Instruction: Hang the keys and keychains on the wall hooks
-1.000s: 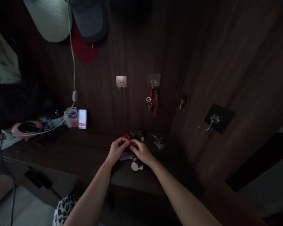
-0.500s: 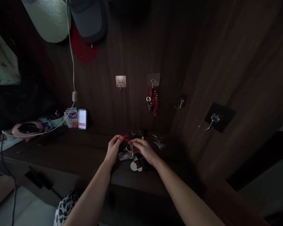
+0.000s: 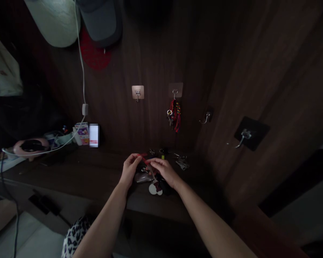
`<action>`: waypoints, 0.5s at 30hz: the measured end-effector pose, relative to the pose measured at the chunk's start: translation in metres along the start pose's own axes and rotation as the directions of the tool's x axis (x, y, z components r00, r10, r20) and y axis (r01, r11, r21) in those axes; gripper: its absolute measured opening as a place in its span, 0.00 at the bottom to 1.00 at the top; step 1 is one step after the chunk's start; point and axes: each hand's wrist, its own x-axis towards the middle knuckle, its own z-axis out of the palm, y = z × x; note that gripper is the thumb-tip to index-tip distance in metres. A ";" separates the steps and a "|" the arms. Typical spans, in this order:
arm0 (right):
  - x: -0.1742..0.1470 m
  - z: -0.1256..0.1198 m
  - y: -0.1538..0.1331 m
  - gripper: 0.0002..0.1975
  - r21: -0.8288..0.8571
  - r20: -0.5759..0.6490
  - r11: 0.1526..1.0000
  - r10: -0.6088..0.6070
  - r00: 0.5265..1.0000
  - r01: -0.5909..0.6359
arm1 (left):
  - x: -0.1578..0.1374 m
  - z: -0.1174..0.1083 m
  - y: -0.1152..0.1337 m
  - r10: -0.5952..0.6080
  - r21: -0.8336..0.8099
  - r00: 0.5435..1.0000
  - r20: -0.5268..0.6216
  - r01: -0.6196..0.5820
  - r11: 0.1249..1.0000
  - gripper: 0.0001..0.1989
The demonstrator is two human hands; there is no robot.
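Your forearms (image 3: 107, 222) slant inward from the bottom edge, low over the desk (image 3: 102, 175). Between your wrists lie a round white charm (image 3: 154, 189) and, a little farther in, a shiny clear pouch (image 3: 143, 177). Just beyond, your left hand (image 3: 130, 168) and right hand (image 3: 162, 170) face each other, each with thumb and forefinger pinched on a red cord (image 3: 144, 160), which spans the narrow gap between them. Loose keys (image 3: 182, 164) rest on the dark, dimly lit wood past your right hand. Toward the desk's left end you have small boxes (image 3: 82, 134) beside a blurred bright screen (image 3: 94, 135). Behind, hooks (image 3: 138, 93) dot a brown wall (image 3: 110, 93); one bears a colourful braided bunch (image 3: 177, 116) with keys, and two caps (image 3: 101, 25) hang upper left.
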 end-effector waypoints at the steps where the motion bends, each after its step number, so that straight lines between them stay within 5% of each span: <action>1: 0.000 0.000 0.001 0.13 -0.006 -0.009 1.000 -0.009 1.000 0.009 | -0.001 0.001 0.001 -0.007 0.014 1.000 0.018 0.007 1.000 0.15; 15: 0.004 -0.003 0.002 0.12 -0.094 -0.202 0.993 -0.090 0.975 0.072 | -0.005 0.004 0.004 -0.055 0.135 0.983 0.174 0.031 0.990 0.15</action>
